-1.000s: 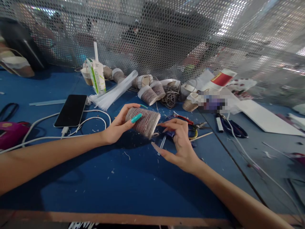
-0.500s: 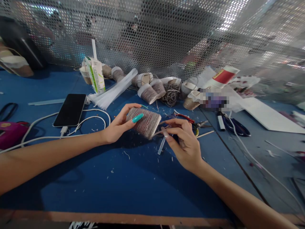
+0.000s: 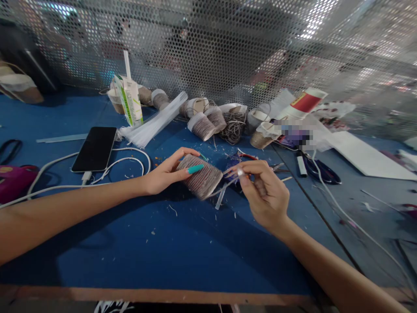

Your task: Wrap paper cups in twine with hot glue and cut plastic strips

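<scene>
A small cup wrapped in grey-brown cord (image 3: 203,180) is tilted on its side above the blue table. My left hand (image 3: 167,173) is closed around its left end, with the thumb's long turquoise nail across the windings. At the cup's right end, strands of cord (image 3: 230,180) stretch over to my right hand (image 3: 265,191), whose thumb and forefinger pinch them. Behind that hand lie pliers or cutters with red handles (image 3: 246,154), partly covered. Below the strands is a clear glue stick (image 3: 221,198).
Several cord-wrapped cups (image 3: 202,126), a bundle of white strips (image 3: 156,124) and a drink carton (image 3: 133,100) stand along the perforated metal screen (image 3: 208,48). At left, a phone (image 3: 94,149) lies with a white cable (image 3: 130,158). A white board (image 3: 368,156) is at right.
My right hand has drawn away to the right, lengthening the strands between it and the cup. The cup and my left hand have shifted slightly right and down.
</scene>
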{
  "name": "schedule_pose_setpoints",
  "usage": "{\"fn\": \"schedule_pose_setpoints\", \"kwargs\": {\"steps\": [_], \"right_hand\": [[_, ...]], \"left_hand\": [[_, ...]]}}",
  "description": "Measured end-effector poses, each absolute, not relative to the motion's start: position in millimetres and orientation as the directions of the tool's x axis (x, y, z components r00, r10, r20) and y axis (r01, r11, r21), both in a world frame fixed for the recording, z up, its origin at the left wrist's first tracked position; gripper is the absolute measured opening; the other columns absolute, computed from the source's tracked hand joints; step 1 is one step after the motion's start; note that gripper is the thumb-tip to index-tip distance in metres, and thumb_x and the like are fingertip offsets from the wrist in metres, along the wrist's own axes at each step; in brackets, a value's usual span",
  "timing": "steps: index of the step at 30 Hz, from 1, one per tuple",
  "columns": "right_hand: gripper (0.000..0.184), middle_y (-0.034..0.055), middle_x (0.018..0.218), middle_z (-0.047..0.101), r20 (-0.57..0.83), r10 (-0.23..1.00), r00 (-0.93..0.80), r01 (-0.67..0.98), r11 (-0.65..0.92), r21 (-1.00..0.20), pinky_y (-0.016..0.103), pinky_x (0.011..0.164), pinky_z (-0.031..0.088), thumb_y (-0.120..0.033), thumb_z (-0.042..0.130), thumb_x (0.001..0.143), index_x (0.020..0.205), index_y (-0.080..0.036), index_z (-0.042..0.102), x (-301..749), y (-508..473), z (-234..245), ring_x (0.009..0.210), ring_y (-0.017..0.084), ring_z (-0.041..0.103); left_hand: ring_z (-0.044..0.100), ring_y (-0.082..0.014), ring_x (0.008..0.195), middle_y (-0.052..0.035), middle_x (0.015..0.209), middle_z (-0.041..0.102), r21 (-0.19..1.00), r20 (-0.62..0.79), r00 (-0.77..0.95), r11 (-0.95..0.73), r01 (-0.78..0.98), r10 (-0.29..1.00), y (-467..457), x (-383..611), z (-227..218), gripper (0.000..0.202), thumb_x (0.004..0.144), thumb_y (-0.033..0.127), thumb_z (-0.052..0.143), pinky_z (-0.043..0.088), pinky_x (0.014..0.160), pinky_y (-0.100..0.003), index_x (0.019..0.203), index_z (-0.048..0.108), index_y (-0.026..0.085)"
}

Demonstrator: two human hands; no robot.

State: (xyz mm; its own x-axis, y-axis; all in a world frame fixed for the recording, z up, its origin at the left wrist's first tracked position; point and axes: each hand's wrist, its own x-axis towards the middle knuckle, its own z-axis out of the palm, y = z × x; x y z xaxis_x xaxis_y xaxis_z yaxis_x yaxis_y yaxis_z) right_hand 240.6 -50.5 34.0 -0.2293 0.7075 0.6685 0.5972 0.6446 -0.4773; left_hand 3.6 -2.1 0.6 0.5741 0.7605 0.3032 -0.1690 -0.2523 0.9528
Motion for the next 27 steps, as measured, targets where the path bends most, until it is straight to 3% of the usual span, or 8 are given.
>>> {"fn": "schedule_pose_setpoints", "kwargs": {"steps": [5,8,12,20,27], "right_hand": [[0.024,0.0030,0.073,0.057,0.627,0.673,-0.391,0.638,0.690,-0.342,0.038,0.073,0.042,-0.016,0.038,0.091,0.073,-0.022,0.052,241.3,-48.6,43.3,0.073,0.018,0.053],[0.029,0.0020,0.064,0.048,0.598,0.681,-0.422,0.645,0.689,-0.330,0.036,0.066,0.039,-0.017,0.037,0.092,0.064,-0.022,0.045,240.5,-48.4,46.0,0.064,0.016,0.046],[0.036,-0.0004,0.056,0.043,0.495,0.787,-0.368,0.640,0.601,-0.479,0.031,0.056,0.035,-0.023,0.035,0.094,0.058,-0.022,0.039,238.0,-51.8,49.3,0.054,0.013,0.041],[0.037,-0.0013,0.052,0.050,0.304,0.928,-0.217,0.464,0.372,-0.804,0.025,0.041,0.033,-0.037,0.040,0.092,0.060,-0.020,0.050,229.6,-59.9,65.2,0.042,0.009,0.043],[0.032,-0.0032,0.049,0.044,0.188,0.967,-0.173,0.429,0.246,-0.869,0.023,0.040,0.032,-0.034,0.047,0.085,0.056,-0.020,0.047,228.5,-49.0,60.0,0.041,0.008,0.038]], "left_hand": [[0.057,-0.0187,0.092,-0.0051,0.105,0.060,0.957,0.286,0.654,-0.240,-0.162,0.700,-1.7,4.4,0.4,0.032,0.086,0.036,0.057,0.047,0.080,-0.033,0.115,0.052,0.025],[0.057,-0.0200,0.097,-0.0058,0.108,0.060,0.953,0.295,0.669,-0.261,-0.154,0.682,-1.2,4.5,0.9,0.031,0.086,0.036,0.058,0.047,0.083,-0.034,0.114,0.055,0.025],[0.056,-0.0212,0.102,-0.0061,0.112,0.059,0.950,0.291,0.671,-0.290,-0.117,0.682,0.1,4.8,0.7,0.033,0.085,0.039,0.058,0.047,0.088,-0.035,0.115,0.057,0.025],[0.057,-0.0202,0.098,-0.0058,0.107,0.060,0.947,0.279,0.651,-0.313,-0.067,0.705,-1.0,7.5,2.2,0.031,0.085,0.040,0.057,0.047,0.088,-0.037,0.111,0.056,0.023],[0.058,-0.0195,0.094,-0.0060,0.104,0.061,0.930,0.333,0.660,-0.351,-0.111,0.674,-0.6,8.3,2.0,0.029,0.084,0.033,0.059,0.049,0.084,-0.036,0.111,0.056,0.024]]}}
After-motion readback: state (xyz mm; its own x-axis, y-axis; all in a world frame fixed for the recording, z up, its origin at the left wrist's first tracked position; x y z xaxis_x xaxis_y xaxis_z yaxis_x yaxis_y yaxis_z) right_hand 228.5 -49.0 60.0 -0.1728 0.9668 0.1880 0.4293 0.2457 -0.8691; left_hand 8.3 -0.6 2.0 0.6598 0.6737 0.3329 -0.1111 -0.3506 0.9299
